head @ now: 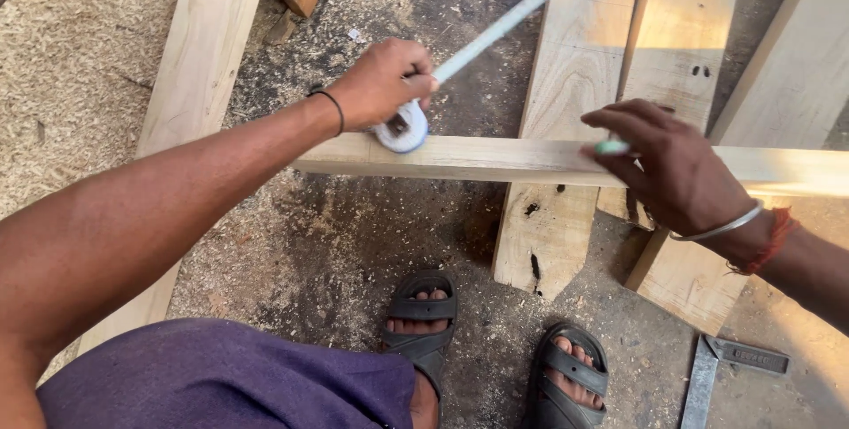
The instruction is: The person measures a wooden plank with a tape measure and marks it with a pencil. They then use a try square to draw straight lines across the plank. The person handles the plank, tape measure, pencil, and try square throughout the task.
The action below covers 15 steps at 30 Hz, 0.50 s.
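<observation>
On wooden batten (495, 157) — left hand (382, 84) gripping tape measure (400, 126); right hand (676, 168) pinching probably pencil (610, 147).

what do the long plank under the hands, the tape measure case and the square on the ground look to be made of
The plank looks like pale raw wood: unpainted, visible grain, sawdust all around. The tape measure case under the left hand seems white plastic, smooth and slightly glossy, though mostly covered. The square looks like grey metal, dull and scuffed, with a flat thin blade. The right hand rests on the plank.
</observation>
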Available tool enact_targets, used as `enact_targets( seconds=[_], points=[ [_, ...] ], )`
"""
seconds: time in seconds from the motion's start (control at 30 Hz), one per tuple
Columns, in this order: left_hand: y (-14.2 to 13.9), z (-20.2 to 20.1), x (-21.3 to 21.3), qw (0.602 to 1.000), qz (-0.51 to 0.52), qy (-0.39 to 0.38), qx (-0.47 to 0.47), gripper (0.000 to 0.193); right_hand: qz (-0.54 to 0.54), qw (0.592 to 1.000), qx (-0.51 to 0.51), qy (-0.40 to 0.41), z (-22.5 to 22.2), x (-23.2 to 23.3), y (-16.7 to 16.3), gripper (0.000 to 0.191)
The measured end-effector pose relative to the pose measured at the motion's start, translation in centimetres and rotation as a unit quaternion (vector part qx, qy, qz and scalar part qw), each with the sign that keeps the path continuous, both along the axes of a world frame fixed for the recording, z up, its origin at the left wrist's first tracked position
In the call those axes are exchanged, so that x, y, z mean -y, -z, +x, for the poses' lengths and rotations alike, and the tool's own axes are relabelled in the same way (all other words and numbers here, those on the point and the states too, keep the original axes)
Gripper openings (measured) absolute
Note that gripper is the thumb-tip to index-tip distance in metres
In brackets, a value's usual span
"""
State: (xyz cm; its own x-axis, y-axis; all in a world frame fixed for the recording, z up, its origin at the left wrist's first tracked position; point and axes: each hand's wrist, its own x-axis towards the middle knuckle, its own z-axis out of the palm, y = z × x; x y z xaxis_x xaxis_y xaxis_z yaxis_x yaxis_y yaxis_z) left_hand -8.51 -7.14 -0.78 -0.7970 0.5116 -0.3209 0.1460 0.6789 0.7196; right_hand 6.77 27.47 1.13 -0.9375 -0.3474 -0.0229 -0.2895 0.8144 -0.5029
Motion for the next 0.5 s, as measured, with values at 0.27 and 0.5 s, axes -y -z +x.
enact_targets(
  seconds=[0.27, 0.5],
  points=[
    [-1.5, -1.5, 2.0, 0.996, -0.058, 0.005, -0.066, 0.015, 0.212, 0.975, 0.000, -0.059, 0.3, -3.0, 2.0, 0.044],
    [-2.0, 0.3, 0.3, 0.997, -0.061, 0.029, -0.032, 0.012, 0.234, 0.971, 0.042, 0.014, 1.4, -7.5, 1.4, 0.042]
  ],
)
